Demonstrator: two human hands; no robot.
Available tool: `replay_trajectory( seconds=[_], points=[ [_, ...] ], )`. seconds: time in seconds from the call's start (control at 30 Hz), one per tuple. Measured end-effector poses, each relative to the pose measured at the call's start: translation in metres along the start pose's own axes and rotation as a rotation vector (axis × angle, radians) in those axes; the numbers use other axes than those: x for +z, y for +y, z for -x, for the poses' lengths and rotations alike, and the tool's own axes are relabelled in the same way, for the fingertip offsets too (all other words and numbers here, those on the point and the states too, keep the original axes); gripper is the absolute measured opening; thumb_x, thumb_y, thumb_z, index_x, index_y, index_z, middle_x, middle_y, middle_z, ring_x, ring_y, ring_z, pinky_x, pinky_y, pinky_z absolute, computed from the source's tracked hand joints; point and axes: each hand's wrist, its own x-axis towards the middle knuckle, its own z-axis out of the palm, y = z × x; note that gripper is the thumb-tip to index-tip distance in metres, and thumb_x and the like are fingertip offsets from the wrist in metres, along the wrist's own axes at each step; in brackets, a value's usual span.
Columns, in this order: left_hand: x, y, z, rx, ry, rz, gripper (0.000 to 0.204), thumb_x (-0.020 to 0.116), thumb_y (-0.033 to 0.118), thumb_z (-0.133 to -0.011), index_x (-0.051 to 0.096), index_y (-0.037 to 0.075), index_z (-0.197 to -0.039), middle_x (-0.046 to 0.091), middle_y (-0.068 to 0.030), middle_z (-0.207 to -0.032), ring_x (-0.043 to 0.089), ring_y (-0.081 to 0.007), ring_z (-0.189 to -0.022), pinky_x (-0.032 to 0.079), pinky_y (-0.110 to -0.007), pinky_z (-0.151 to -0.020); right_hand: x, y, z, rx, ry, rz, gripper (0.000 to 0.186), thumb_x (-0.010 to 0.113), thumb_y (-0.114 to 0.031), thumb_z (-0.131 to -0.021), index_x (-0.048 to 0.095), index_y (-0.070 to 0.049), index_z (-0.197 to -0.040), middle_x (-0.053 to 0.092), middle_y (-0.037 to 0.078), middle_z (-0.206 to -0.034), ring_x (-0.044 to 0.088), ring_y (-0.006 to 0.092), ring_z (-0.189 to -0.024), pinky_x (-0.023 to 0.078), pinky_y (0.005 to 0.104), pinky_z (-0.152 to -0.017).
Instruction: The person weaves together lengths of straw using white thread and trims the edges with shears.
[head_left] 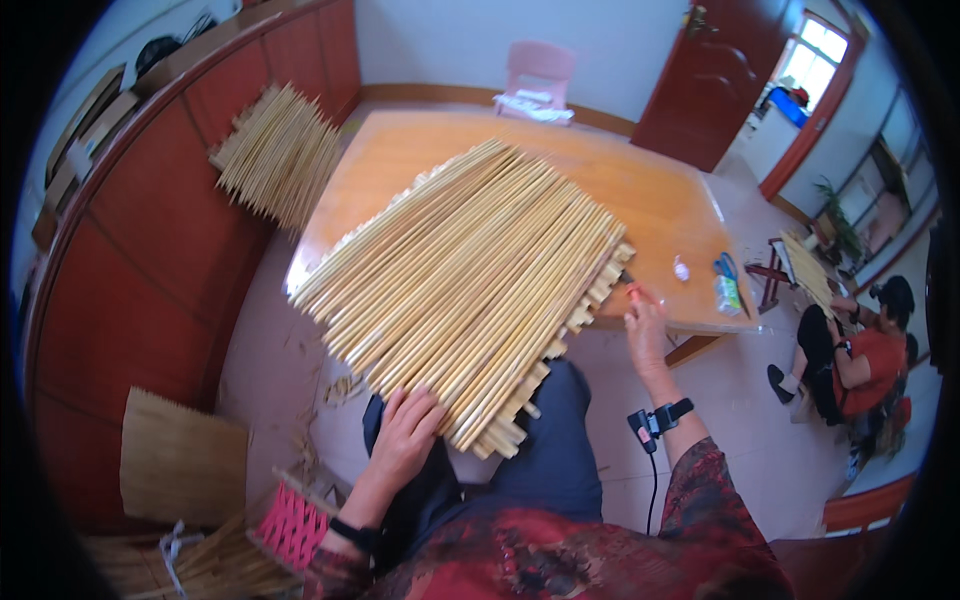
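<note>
A thick mat of straw-coloured stalks [470,270], laid side by side, rests partly on the table and partly over my lap. Its right edge is uneven, with short stalk ends sticking out. My left hand [407,432] grips the mat's near edge, fingers on top and the thumb mostly hidden. At the mat's right edge, my right hand [645,318] is closed round a red-handled tool [633,291]. The tool's dark tip goes close to the stalk ends; its exact kind does not show.
Blue-handled scissors [725,268], a small green-and-white packet [728,295] and a small white item [681,268] lie on the wooden table [660,200]. Another stalk mat [280,158] leans at the red cabinet [150,220]. A pink woven seat [293,525] stands lower left. A person [868,365] sits at right.
</note>
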Motion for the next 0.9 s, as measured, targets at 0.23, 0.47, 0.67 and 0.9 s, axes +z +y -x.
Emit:
replay_trajectory(
  seconds=[0.23,0.47,0.67,0.9],
  points=[
    [0.002,0.001,0.027,-0.139,0.251,0.007,0.029,0.064,0.004,-0.075,0.058,0.004,-0.103,0.056,-0.0110,-0.104,0.053,-0.0289,-0.102,0.038,-0.044,-0.094,-0.021,0.007,-0.026,0.000,0.121,0.121,0.021,0.067,-0.014,-0.074,0.060,-0.010,-0.093,0.058,0.010,-0.090,0.054,0.0301,-0.087,0.044,0.0397,-0.076],
    [0.004,-0.013,0.013,-1.074,0.505,1.084,0.026,0.051,0.025,-0.092,0.051,0.002,-0.102,0.056,-0.0086,-0.088,0.060,-0.0148,-0.069,0.048,-0.024,-0.049,0.000,0.028,-0.029,0.025,0.049,0.209,0.025,0.068,-0.025,-0.073,0.060,-0.012,-0.092,0.058,0.009,-0.087,0.053,0.0292,-0.085,0.042,0.0419,-0.075],
    [0.004,-0.032,-0.017,-1.171,0.282,1.431,0.028,0.058,0.031,-0.087,0.055,0.005,-0.097,0.061,-0.0048,-0.080,0.060,-0.0142,-0.065,0.046,-0.027,-0.045,0.004,0.045,-0.029,0.014,0.080,0.150,0.020,0.069,-0.024,-0.070,0.062,-0.008,-0.081,0.059,0.012,-0.076,0.055,0.0314,-0.078,0.045,0.0415,-0.068],
    [0.013,-0.012,-0.030,-1.102,0.337,1.440,0.026,0.057,0.026,-0.089,0.055,0.004,-0.102,0.063,-0.0065,-0.084,0.060,-0.0141,-0.064,0.046,-0.026,-0.047,-0.057,0.036,-0.002,0.759,-0.271,-0.768,0.016,0.058,-0.019,-0.082,0.060,-0.004,-0.087,0.059,0.006,-0.075,0.054,0.0115,-0.067,0.042,0.0224,-0.050]
  ],
)
